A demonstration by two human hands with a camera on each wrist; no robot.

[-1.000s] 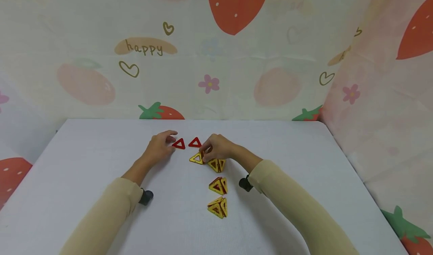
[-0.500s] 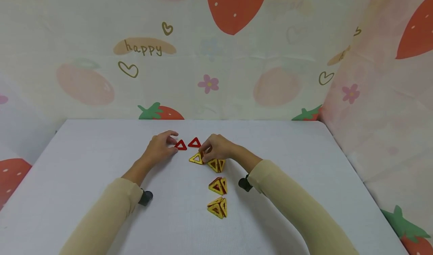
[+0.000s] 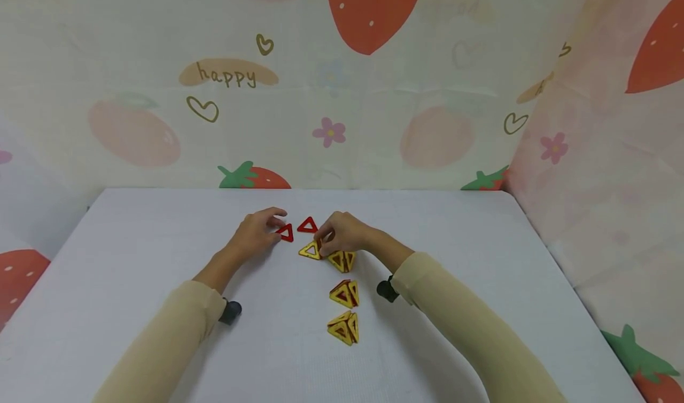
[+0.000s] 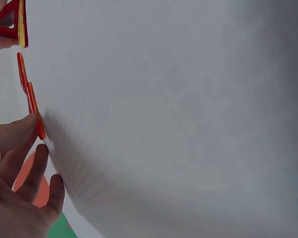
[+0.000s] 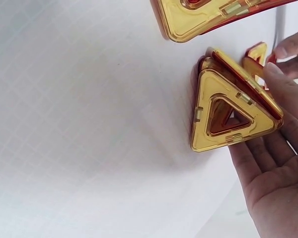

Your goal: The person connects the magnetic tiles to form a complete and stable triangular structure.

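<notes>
My left hand (image 3: 255,232) pinches a red triangular magnetic tile (image 3: 291,233) by its edge, between thumb and fingers. A second red triangular tile (image 3: 307,231) lies just to its right. Between the thumb and fingers of my right hand (image 3: 347,233) are yellow-and-red triangular tiles (image 3: 310,256), joined at an angle; the left wrist view shows their red face (image 4: 7,31). In the right wrist view a yellow-and-red tile pyramid (image 5: 206,89) stands in front of the right hand, whose fingers pass behind it; whether they touch it I cannot tell.
Two more tile pyramids, a middle one (image 3: 340,299) and a nearer one (image 3: 342,333), stand in a column toward me on the white table (image 3: 160,254). Behind the table's far edge hangs a strawberry-print cloth (image 3: 363,94).
The left hand has shifted slightly right, and the red tile at its fingertips has turned and moved a little right and nearer. My right hand and its tiles hold still.
</notes>
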